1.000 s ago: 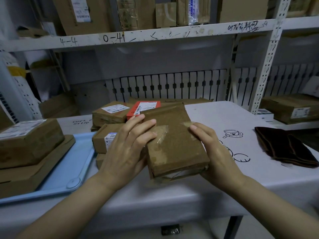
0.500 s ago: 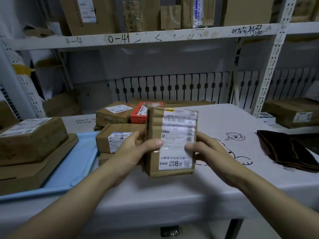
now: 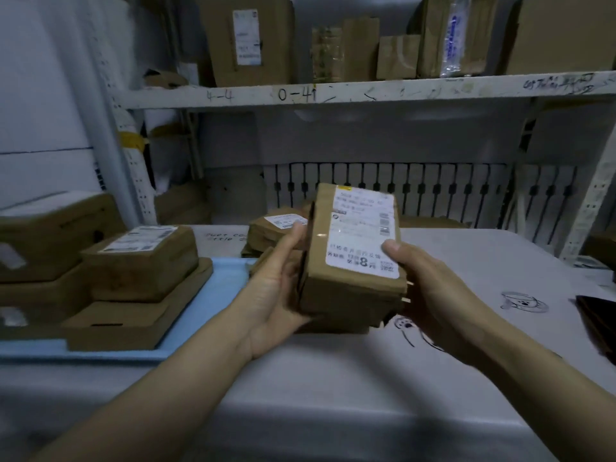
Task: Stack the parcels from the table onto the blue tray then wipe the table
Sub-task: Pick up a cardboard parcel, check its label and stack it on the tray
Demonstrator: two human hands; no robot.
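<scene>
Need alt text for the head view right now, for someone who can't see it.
Both hands, left and right, hold a labelled parcel above the table. Two stacked parcels sit on the blue tray at left.

Above me a white shelf (image 3: 366, 91) marked "0-41" carries cardboard boxes (image 3: 246, 41). Behind stands a slotted white panel (image 3: 433, 191); cartoon doodles (image 3: 523, 301) lie at my right.

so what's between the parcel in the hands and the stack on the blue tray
In the head view, only the left hand and a bare strip of blue tray lie between the held parcel and the tray's stack.
</scene>
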